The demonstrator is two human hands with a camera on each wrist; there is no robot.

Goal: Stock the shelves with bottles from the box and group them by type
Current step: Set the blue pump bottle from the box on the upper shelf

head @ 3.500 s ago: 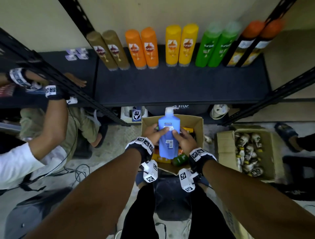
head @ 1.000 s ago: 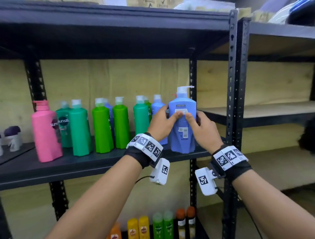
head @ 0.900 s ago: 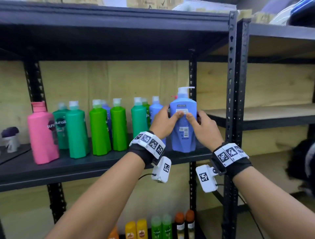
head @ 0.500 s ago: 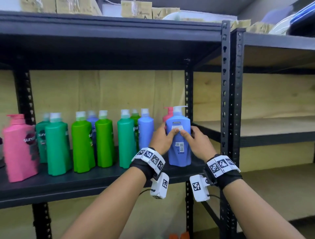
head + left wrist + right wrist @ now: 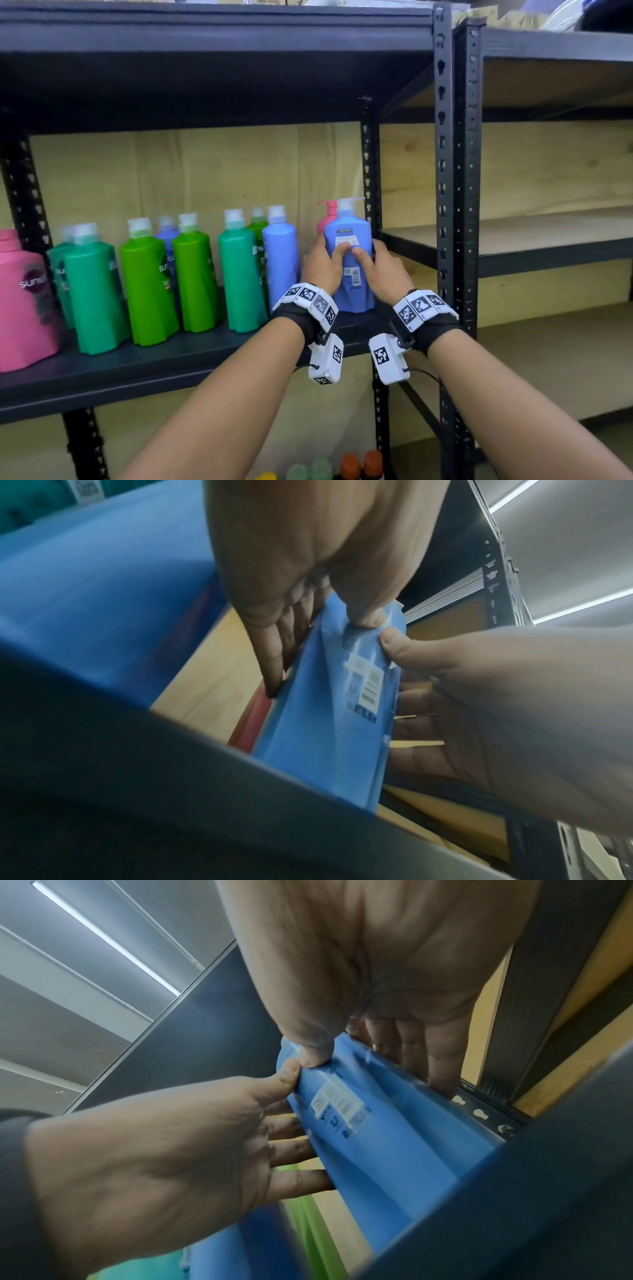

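Note:
A blue pump bottle (image 5: 352, 270) stands upright at the right end of the black shelf (image 5: 171, 363), its back label facing me. My left hand (image 5: 320, 265) grips its left side and my right hand (image 5: 378, 265) grips its right side, both thumbs on the label. The left wrist view shows the blue pump bottle (image 5: 329, 723) between my left hand (image 5: 308, 610) and my right hand (image 5: 479, 696). In the right wrist view the blue pump bottle (image 5: 369, 1123) is held the same way. A pink pump bottle (image 5: 325, 219) stands right behind it.
Left of it on the shelf stand a blue bottle (image 5: 281, 260), several green bottles (image 5: 239, 274) and a pink bottle (image 5: 20, 301). A black upright post (image 5: 371, 205) is close on the right. A wooden shelf (image 5: 513, 233) lies beyond it. Small bottles (image 5: 356, 466) stand on a lower shelf.
Both hands lifted the blue pump bottle from the box up to the shelf, moved it deeper in front of the pink pump bottle, and it now stands on the shelf.

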